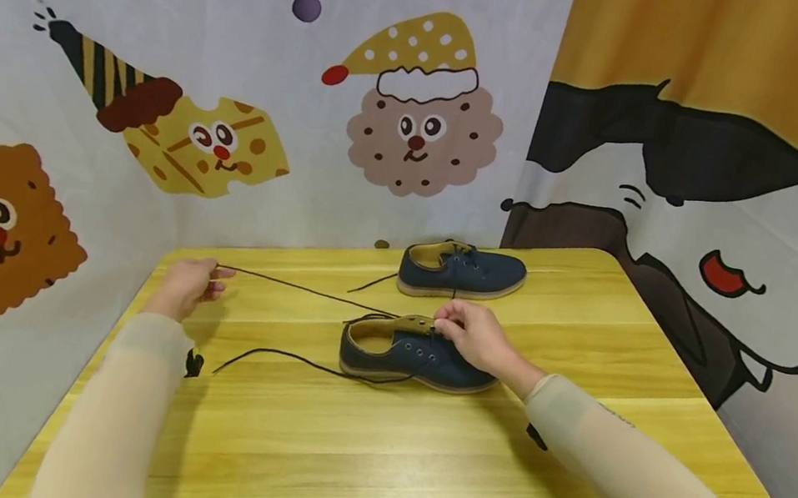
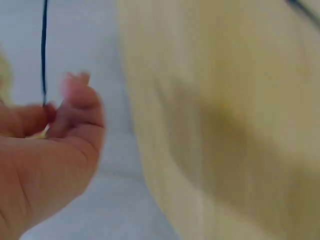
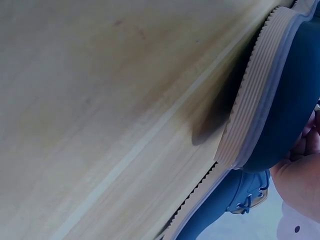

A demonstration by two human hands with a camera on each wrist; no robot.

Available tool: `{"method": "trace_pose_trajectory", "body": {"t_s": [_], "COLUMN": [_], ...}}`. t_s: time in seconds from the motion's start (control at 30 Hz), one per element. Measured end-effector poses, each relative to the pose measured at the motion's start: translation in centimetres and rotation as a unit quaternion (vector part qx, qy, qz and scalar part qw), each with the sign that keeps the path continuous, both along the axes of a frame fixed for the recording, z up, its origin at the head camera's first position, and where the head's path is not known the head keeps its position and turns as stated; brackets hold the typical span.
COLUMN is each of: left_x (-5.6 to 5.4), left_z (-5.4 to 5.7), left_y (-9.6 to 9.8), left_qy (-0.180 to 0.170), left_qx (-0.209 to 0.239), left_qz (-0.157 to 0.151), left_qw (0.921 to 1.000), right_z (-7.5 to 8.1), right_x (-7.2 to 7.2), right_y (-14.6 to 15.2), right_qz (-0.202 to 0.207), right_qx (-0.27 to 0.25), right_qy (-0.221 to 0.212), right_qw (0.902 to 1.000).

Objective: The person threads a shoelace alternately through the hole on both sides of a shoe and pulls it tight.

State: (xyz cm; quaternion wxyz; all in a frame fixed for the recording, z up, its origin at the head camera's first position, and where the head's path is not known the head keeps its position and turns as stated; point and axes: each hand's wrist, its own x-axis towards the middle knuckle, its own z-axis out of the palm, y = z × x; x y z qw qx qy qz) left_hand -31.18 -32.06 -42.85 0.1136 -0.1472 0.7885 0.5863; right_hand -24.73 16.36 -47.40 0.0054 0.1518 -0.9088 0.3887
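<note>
A dark blue lace-up shoe [image 1: 365, 358] with a tan lining lies on the table, its toe to the right. From it a dark shoelace [image 1: 303, 288] runs taut to the left, where my left hand [image 1: 185, 288] pinches its end between thumb and finger. That pinch on the lace [image 2: 44, 60] also shows in the left wrist view. My right hand [image 1: 474, 336] pinches the shoe's upper edge by the far row of eyelets; its fingertips are partly hidden. In the right wrist view, the shoe's toe [image 3: 287, 107] covers most of that hand [image 3: 300, 177].
Behind stands a second blue shoe [image 1: 494, 272], its lace end [image 1: 372, 282] trailing left. The near shoe's other lace end [image 1: 272, 351] lies loose on the wooden table [image 1: 340, 468]. A printed cloth [image 1: 261, 29] hangs beyond the table's far edge.
</note>
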Motion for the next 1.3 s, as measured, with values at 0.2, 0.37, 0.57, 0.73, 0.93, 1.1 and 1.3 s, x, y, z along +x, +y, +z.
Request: {"method": "trace_pose_trajectory", "body": {"t_s": [0.2,0.37,0.57,0.73,0.93,1.1,1.3], "left_x": [-0.4,-0.2,2.1,5.3,7.9,8.5,9.1], "left_z": [5.2,8.6,9.9,8.0,5.0,3.8,3.5], "left_y": [3.6,8.1,15.9,22.2,26.3,27.3,28.1], "left_qy": [0.082,0.141,0.237,0.368,0.417,0.37,0.358], "left_qx": [0.341,0.347,0.006,-0.251,-0.425,-0.472,-0.498], "left_qz": [0.079,0.01,-0.165,-0.349,-0.445,-0.473,-0.486], "left_qw": [0.9333,0.927,0.9572,0.8244,0.6687,0.6459,0.6222], "right_z": [-0.1,-0.2,-0.3,-0.2,-0.2,-0.2,0.0], "right_x": [-0.1,-0.1,-0.1,-0.1,-0.2,0.0,0.5], "right_y": [-0.1,-0.1,-0.1,0.0,0.1,0.2,0.3], "right_qz": [-0.007,-0.004,0.001,0.001,0.003,0.007,-0.001], "right_qx": [-0.002,-0.001,-0.005,-0.009,-0.005,-0.004,-0.011], "right_qy": [0.003,-0.005,-0.003,-0.004,0.016,0.018,0.03], "right_qw": [1.0,1.0,1.0,1.0,0.9999,0.9998,0.9995]}}
